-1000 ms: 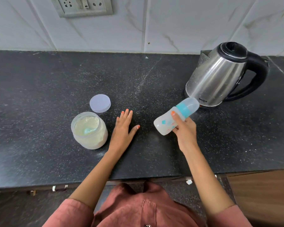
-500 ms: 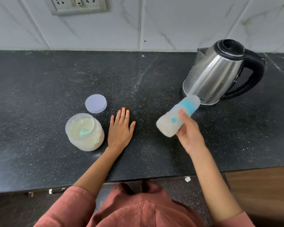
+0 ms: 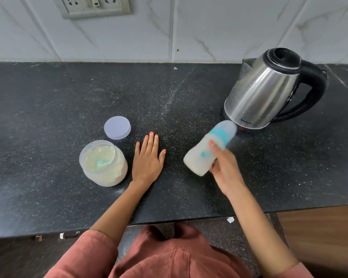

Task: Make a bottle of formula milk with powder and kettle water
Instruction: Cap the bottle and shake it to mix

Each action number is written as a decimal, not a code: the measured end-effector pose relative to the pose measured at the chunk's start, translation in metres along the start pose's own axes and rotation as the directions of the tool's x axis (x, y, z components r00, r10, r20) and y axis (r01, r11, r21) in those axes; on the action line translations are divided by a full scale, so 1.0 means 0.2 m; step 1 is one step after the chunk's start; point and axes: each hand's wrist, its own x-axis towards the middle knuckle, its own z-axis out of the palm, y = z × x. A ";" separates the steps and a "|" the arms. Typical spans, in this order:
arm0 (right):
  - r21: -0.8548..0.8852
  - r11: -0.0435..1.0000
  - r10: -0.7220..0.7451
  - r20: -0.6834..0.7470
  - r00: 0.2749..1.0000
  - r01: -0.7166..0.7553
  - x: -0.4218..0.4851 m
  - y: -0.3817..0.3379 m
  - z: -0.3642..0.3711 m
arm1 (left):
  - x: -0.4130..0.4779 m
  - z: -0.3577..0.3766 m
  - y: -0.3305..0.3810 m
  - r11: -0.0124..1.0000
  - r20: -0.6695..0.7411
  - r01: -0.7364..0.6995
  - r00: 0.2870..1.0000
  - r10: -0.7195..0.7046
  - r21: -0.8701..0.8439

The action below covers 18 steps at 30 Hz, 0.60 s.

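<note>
one right hand (image 3: 225,169) grips tilted bottle (image 3: 199,157); left hand (image 3: 148,161) flat on counter (image 3: 49,97).

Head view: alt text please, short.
The right hand holds a capped baby bottle of milky liquid tilted above a black counter; the left hand lies flat beside an open jar of formula powder, its lid behind, steel kettle at right.

Single head-worn view, close, steeply down onto the countertop (image 3: 49,97)

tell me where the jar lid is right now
In the head view the lid lies flat on the counter, left of centre, just behind the open powder jar and beyond and left of the flat left hand.
</note>
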 end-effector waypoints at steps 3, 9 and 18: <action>-0.225 0.974 -0.021 0.062 0.998 0.034 -0.02 0.00 -0.01 | 0.00 0.00 0.00 1.000 0.002 0.002 1.000 -0.002 0.002; 0.033 0.997 -0.068 -0.065 0.996 0.071 0.01 -0.03 0.02 | 0.00 0.00 0.00 1.000 -0.005 0.008 1.000 -0.008 0.004; 0.169 0.980 -0.088 -0.127 0.988 0.109 0.01 -0.03 0.04 | 0.00 0.00 0.00 1.000 -0.007 0.006 1.000 -0.006 0.006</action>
